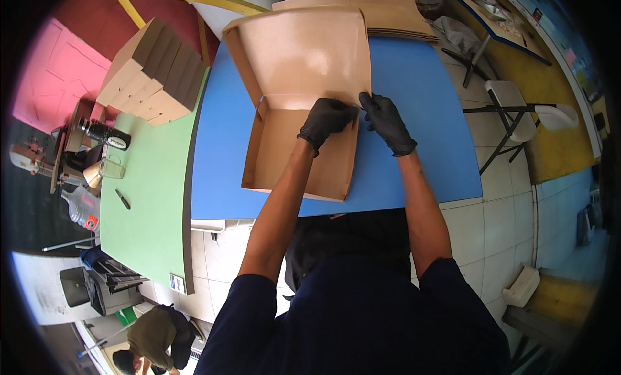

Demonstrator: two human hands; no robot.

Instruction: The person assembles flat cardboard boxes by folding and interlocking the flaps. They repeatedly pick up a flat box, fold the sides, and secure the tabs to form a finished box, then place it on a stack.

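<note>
A brown cardboard box (pixel 272 145) sits on the blue table, its lid (pixel 304 52) raised and leaning back on the far side. My left hand (pixel 328 121), in a black glove, reaches over the tray part. Its fingers are closed at the right side wall, close to the hinge. Just outside that same corner is my right hand (pixel 387 121), also black-gloved, with thumb and fingers pinched on the box's edge. The two hands nearly meet there, and they hide most of the corner's folds.
Flat brown cardboard sheets (pixel 394 16) are stacked at the table's far edge. On the green table (pixel 152 181) to the left stand folded boxes (pixel 155 77), a dark jar (pixel 107 134), a glass mug (pixel 113 168) and a marker (pixel 122 199). A folding chair (pixel 511 110) stands right; another person (pixel 158 336) bends at lower left.
</note>
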